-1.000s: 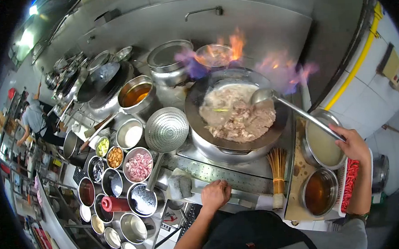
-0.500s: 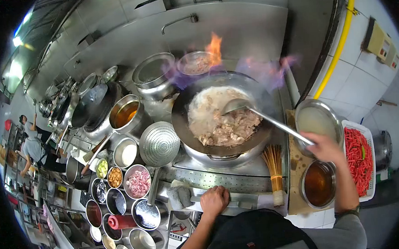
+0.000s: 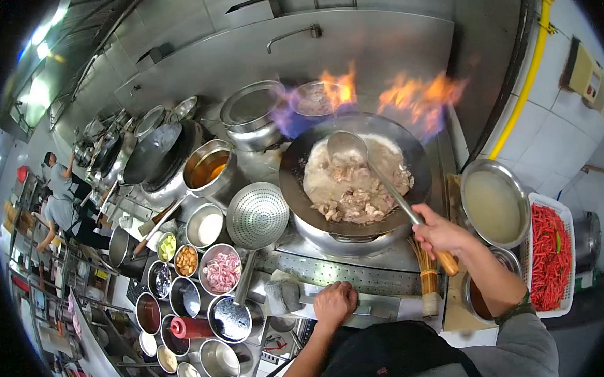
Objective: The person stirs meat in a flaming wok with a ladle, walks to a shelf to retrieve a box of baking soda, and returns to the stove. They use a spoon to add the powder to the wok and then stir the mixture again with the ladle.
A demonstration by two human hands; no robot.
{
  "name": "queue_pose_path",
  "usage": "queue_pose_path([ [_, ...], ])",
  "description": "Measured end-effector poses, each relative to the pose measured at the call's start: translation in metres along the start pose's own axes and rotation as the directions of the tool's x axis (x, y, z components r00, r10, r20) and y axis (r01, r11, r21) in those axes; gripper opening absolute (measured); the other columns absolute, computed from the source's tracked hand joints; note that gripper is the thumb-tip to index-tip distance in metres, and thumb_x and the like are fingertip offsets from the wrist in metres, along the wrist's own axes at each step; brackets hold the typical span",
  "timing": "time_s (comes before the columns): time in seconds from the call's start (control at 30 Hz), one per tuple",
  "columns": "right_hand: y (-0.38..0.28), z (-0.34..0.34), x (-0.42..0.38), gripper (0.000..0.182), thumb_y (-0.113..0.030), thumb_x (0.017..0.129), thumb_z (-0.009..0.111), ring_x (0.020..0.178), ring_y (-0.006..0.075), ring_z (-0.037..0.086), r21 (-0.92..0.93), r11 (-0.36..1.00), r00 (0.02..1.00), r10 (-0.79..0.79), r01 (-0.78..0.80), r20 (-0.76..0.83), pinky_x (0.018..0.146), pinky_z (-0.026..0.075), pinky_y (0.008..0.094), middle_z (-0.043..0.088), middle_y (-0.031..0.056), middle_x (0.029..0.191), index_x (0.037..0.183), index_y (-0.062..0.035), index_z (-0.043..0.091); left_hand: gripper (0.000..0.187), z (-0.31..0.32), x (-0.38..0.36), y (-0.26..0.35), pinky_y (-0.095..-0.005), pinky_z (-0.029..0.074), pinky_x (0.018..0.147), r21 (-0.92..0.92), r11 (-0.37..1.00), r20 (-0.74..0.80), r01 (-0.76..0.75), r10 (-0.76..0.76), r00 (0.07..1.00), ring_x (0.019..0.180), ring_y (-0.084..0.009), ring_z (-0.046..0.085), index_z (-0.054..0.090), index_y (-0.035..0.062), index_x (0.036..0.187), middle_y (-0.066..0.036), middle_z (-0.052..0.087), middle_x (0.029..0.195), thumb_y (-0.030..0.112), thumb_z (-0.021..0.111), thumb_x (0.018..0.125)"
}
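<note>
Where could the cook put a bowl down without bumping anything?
The perforated steel ledge in front of the wok, between the rag and the bamboo brush, is mostly bare. The left hand rests just below it. Left of the strainer, the small bowls stand rim to rim. Right of the wok, pots crowd the board.

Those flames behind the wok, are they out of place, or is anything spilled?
Flames rise past the back rim of the wok, beyond the food. The right hand holds the ladle over the meat. No spill shows.
</note>
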State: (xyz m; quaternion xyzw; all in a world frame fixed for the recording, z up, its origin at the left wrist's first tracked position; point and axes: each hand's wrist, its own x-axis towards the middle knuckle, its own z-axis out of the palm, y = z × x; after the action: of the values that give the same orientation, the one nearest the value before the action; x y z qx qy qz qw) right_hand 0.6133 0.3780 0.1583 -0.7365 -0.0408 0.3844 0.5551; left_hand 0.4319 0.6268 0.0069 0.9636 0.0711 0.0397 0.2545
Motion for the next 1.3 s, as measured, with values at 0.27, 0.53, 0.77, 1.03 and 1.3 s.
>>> queue_pose_path([
  [0.27,0.0,-0.018,-0.054,0.046,-0.01,0.103,0.051,0.055,0.0056,0.043,0.369,0.929,0.978,-0.05,-0.029,0.203,0.044,0.042,0.0265,0.047,-0.0004,0.081,0.147,-0.0136,0.037,0.022,0.005,-0.001,-0.002,-0.0513,0.053,0.069,0.023,0.999,-0.012,-0.028,0.029,1.0,0.08,-0.0385,0.068,0.071,0.0123,0.087,-0.016,0.07,0.086,0.034,0.065,0.088],
  [0.53,-0.01,-0.022,-0.101,0.063,-0.003,0.1,0.052,0.051,0.0078,0.048,-0.144,0.988,0.99,-0.041,0.06,0.135,0.044,0.044,0.0257,0.048,0.0002,0.069,0.158,-0.0138,0.027,0.025,-0.004,0.001,0.006,-0.0507,0.053,0.067,0.022,0.998,-0.002,-0.051,0.051,0.999,0.077,-0.0382,0.068,0.07,0.0115,0.081,-0.015,0.069,0.082,0.034,0.063,0.091],
  [0.77,-0.014,-0.031,-0.137,0.065,-0.006,0.102,0.053,0.05,0.0074,0.048,-0.245,0.965,0.982,-0.054,0.099,0.183,0.045,0.044,0.0261,0.049,-0.0001,0.07,0.16,-0.0122,0.024,0.024,-0.002,-0.001,0.007,-0.0498,0.053,0.068,0.024,0.999,-0.031,-0.046,0.047,0.998,0.076,-0.0372,0.068,0.07,0.0111,0.081,-0.015,0.069,0.081,0.032,0.064,0.09],
  [1.03,0.003,-0.005,-0.116,0.065,-0.019,0.099,0.061,0.092,0.0379,0.07,-0.732,0.671,0.988,-0.151,0.117,0.02,0.084,0.053,0.0467,0.069,0.0244,0.109,0.157,-0.0133,0.031,0.022,-0.001,-0.002,0.01,-0.0495,0.054,0.066,0.021,0.999,-0.038,-0.044,0.045,0.998,0.075,-0.0375,0.068,0.072,0.0114,0.083,-0.016,0.07,0.083,0.032,0.065,0.089],
  [1.3,-0.006,-0.023,-0.067,0.059,-0.016,0.1,0.059,0.089,0.0426,0.069,-0.654,0.749,0.892,-0.36,0.102,-0.273,0.08,0.052,0.0482,0.067,0.0273,0.096,0.153,-0.0124,0.034,0.021,0.006,-0.001,0.001,-0.0498,0.054,0.069,-0.015,1.0,-0.024,-0.017,0.016,1.0,0.078,-0.0383,0.068,0.074,0.0131,0.084,-0.015,0.07,0.084,0.033,0.067,0.086],
])
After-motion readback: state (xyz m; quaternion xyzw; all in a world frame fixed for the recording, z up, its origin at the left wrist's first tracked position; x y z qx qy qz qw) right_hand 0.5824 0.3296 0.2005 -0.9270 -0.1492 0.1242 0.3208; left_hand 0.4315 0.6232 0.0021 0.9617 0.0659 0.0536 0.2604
